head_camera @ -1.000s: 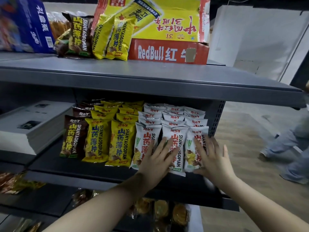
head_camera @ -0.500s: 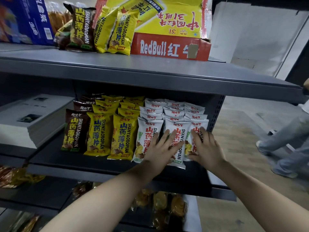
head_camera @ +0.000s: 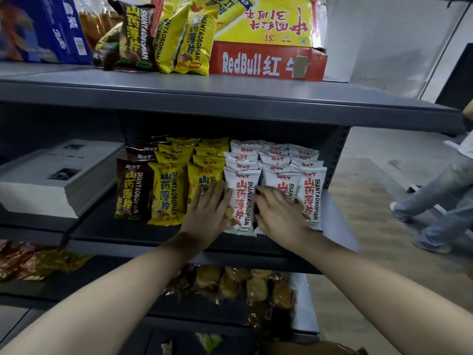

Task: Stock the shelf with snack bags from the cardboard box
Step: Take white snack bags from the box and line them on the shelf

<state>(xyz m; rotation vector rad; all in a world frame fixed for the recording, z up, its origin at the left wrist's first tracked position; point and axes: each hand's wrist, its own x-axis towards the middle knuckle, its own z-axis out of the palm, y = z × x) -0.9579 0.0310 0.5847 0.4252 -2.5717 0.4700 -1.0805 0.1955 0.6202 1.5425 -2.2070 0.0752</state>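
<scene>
White snack bag (head_camera: pixel 242 201) on shelf (head_camera: pixel 107 230), left hand (head_camera: pixel 206 217), fingers (head_camera: pixel 214 197) straight at its edge, right hand (head_camera: pixel 280 217), fingers (head_camera: pixel 266 195) bent, grip unclear

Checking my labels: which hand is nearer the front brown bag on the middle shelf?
Left. The left hand lies over a yellow bag, right of the brown bag; the right hand is farther right, on white bags.

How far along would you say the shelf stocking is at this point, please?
Done: the middle shelf holds rows of brown bags, yellow bags and white bags. In hand: the left hand and right hand rest on the front row, apparently squaring it up. Left: loose bags lean beside the cardboard box on the top shelf; the box's contents are hidden.
</scene>
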